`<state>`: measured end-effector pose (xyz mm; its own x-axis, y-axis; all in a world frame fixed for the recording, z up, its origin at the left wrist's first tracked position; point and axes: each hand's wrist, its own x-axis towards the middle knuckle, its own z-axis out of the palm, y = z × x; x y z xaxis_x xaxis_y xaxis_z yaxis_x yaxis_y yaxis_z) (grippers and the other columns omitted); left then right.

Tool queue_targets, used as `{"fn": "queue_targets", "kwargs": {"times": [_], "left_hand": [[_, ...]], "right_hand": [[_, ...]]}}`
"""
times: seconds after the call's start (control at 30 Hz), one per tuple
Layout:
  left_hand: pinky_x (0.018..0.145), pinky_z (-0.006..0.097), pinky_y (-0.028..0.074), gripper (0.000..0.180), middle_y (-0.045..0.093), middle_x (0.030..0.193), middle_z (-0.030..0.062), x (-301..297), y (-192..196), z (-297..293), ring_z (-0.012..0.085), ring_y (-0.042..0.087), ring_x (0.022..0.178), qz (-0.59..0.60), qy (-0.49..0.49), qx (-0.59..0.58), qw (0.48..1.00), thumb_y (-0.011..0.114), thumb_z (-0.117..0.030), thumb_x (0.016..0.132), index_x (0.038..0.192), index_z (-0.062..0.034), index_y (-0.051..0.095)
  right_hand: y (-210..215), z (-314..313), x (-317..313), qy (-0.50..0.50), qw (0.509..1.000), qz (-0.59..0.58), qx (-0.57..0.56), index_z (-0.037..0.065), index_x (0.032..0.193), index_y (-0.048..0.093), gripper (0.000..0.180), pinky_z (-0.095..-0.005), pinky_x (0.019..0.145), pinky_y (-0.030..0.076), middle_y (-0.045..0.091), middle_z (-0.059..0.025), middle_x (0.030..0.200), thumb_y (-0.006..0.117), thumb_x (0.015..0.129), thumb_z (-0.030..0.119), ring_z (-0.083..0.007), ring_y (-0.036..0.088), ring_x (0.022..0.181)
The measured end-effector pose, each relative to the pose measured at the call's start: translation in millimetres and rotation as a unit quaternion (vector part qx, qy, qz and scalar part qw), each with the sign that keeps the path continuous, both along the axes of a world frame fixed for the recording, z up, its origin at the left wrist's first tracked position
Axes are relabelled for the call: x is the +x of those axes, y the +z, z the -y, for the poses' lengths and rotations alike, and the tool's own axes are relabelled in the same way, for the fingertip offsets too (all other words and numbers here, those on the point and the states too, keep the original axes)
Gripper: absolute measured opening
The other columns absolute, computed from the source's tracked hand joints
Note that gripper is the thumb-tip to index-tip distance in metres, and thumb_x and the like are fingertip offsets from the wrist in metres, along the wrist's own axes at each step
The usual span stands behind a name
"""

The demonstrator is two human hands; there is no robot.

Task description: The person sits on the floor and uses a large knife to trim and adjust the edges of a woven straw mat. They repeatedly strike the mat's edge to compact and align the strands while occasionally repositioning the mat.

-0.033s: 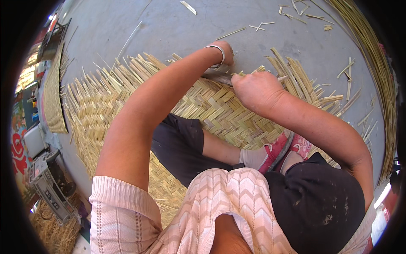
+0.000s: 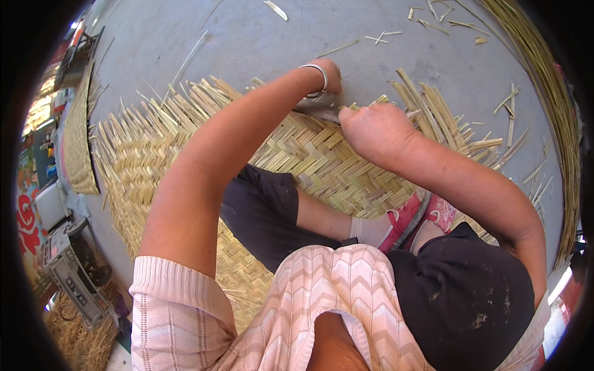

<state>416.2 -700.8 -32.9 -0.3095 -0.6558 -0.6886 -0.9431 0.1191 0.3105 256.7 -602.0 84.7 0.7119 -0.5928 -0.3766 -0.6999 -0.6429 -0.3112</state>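
Note:
A woven mat (image 2: 328, 154) of pale split reeds in a slanting pattern lies on the floor before me, under my legs. Loose strip ends (image 2: 210, 93) stick out along its far edge. My right hand (image 2: 377, 133) is in a fist at that edge, closed on a knife whose dull grey blade (image 2: 320, 114) points left over the mat. My left hand (image 2: 332, 77), with a silver bangle at the wrist, is curled just beyond the edge, above the blade. Its fingertips are turned away, so what they grip is hidden.
Cut reed scraps (image 2: 445, 18) litter the grey floor (image 2: 247, 37). Long thin reeds (image 2: 544, 80) lie in a bundle at the far right. On the left are another woven mat (image 2: 79, 154) and a grey boxy radio (image 2: 71, 272). My pink shoes (image 2: 408, 219) rest near the mat's middle.

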Motion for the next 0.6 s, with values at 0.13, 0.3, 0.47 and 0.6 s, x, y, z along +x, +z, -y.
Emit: {"fn": "queue_targets", "kwargs": {"times": [0.13, 0.3, 0.47, 0.6], "left_hand": [[0.067, 0.03, 0.052, 0.036, 0.07, 0.089, 0.0123, 6, 0, -1, 0.0171, 0.065, 0.075, -0.081, 0.117, 0.124, 0.982, 0.076, -0.025, 0.074, 0.099, -0.0003, 0.069], [0.067, 0.029, 0.051, 0.032, 0.069, 0.081, 0.0076, 17, -1, -12, 0.0159, 0.064, 0.074, -0.29, 0.292, 0.212, 0.886, 0.067, -0.021, 0.085, 0.109, -0.0003, 0.066], [0.08, 0.031, 0.051, 0.029, 0.072, 0.086, 0.0063, 24, 2, -12, 0.015, 0.064, 0.083, -0.26, 0.166, 0.141, 0.941, 0.059, -0.025, 0.092, 0.105, -0.0011, 0.068], [0.083, 0.031, 0.051, 0.029, 0.073, 0.091, 0.0056, 28, 6, -15, 0.0145, 0.065, 0.085, -0.233, 0.117, 0.09, 0.961, 0.056, -0.028, 0.093, 0.099, -0.0036, 0.071]], "right_hand": [[-4, 2, 0, -0.003, 1.0, 0.002, 0.004, 0.001, 0.091, 0.061, 0.014, -0.0449, 0.069, 0.057, 0.07, -0.0209, 0.08, 0.053, 0.084, 0.012, -0.0361, 0.071, 0.078], [-6, 4, 4, -0.019, 1.0, -0.015, 0.001, 0.001, 0.093, 0.062, 0.016, -0.0443, 0.072, 0.057, 0.07, -0.0202, 0.086, 0.052, 0.085, 0.012, -0.0355, 0.071, 0.082], [-15, 6, 10, -0.019, 0.997, -0.068, 0.024, 0.001, 0.098, 0.063, 0.02, -0.0419, 0.076, 0.057, 0.072, -0.0186, 0.094, 0.05, 0.088, 0.011, -0.032, 0.071, 0.088], [-28, 7, 13, -0.044, 0.998, -0.038, 0.015, 0.0, 0.093, 0.057, 0.014, -0.0477, 0.072, 0.057, 0.069, -0.024, 0.083, 0.052, 0.085, 0.01, -0.0397, 0.07, 0.081]]}}
